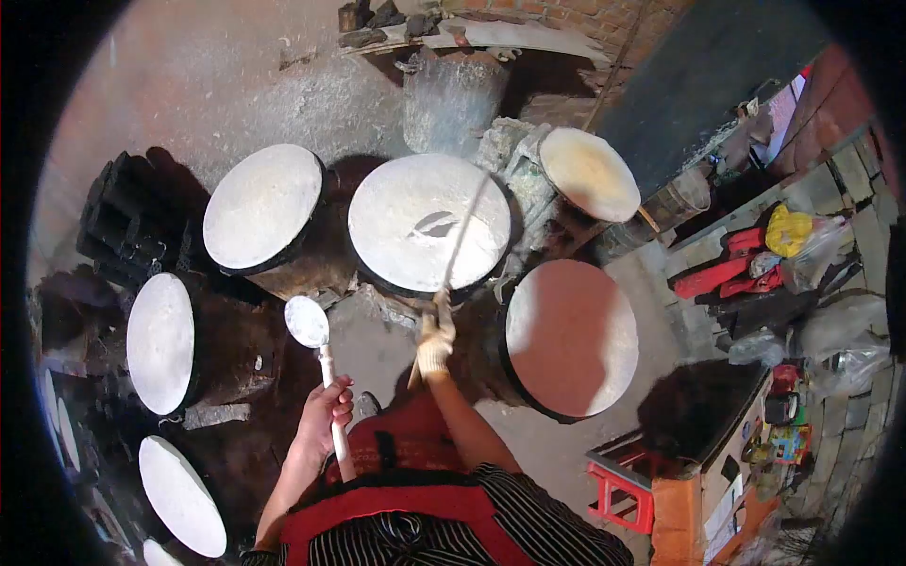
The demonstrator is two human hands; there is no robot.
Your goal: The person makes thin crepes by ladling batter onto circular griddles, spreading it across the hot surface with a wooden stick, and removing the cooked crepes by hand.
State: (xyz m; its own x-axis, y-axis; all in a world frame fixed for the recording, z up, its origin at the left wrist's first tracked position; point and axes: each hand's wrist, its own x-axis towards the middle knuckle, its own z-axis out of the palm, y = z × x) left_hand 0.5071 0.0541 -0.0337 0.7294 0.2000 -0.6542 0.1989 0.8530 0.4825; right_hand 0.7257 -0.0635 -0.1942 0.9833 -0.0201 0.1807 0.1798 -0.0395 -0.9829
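My left hand (324,415) is wrapped round the pale handle of a ladle (307,323), whose round, white-coated bowl points away from me. On my right hand (435,341) is a cream knitted glove, with its fingers closed round a long thin stick (465,231). The stick reaches across a round griddle (392,212) straight ahead, covered in a white layer. A dark, torn-looking gap shows in that layer beside the stick. Whether the stick's far end touches the surface, I cannot tell.
Several white-topped griddles surround me, including one at upper left (262,206), one at left (160,344) and a shadowed one at right (572,338). A browner round sheet (590,174) leans behind. Stacked black cylinders (132,222) stand left; a red stool (621,498) is lower right.
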